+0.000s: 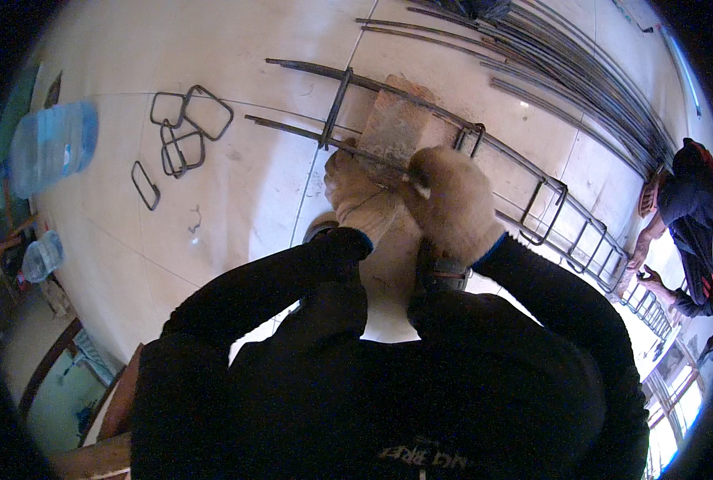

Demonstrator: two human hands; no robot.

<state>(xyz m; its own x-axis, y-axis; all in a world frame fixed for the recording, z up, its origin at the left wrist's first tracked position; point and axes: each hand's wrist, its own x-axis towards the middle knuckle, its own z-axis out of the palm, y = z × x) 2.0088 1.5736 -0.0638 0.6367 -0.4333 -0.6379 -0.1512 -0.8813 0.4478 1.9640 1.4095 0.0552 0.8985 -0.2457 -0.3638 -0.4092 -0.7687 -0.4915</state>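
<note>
A rebar cage of long dark steel bars and rectangular stirrups runs from in front of me toward the far right. Both my hands wear pale work gloves. My left hand (360,192) is closed round the near steel bar (292,129), just right of the end stirrup (337,108). Beside it, my right hand (458,204) makes a fist at the same bar; what lies inside its fingers is hidden. Under the cage sits a reddish, dusty block (392,124). The far steel bar (308,69) passes over this block.
Several loose stirrups (208,112) lie on the floor at left, near large clear plastic bottles (56,148). A bundle of long bars (564,80) stretches across the back right. At far right, another person (688,216) reaches to the cage's other end.
</note>
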